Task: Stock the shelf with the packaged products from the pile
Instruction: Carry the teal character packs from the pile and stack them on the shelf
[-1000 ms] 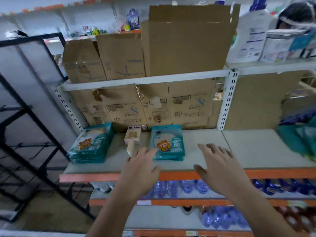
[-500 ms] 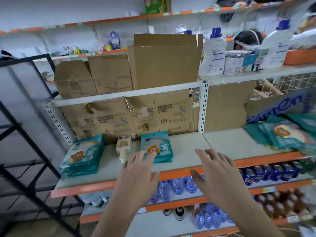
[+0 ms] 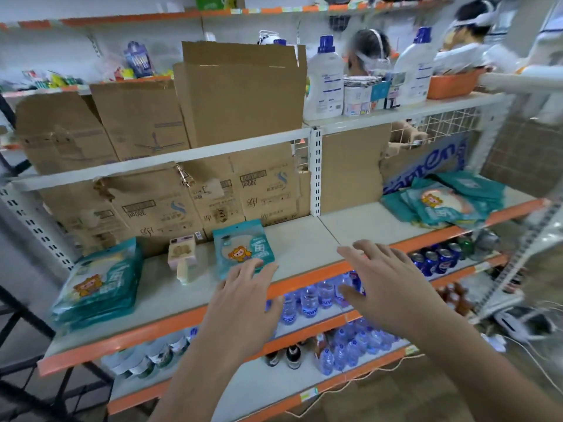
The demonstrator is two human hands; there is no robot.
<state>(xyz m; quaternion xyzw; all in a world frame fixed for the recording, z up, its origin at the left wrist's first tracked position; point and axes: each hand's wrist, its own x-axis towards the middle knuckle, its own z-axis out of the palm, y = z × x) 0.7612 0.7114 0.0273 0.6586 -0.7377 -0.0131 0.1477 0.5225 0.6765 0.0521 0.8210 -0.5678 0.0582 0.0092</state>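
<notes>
Left hand and right hand: both empty, fingers straight and spread, palms down above the shelf front edge. Packets are flat, glossy teal plastic rectangles. One packet, long axis toward 12 o'clock, sits just beyond the left fingertips. The loose pile lies at 2 o'clock from the right hand, well apart.
</notes>
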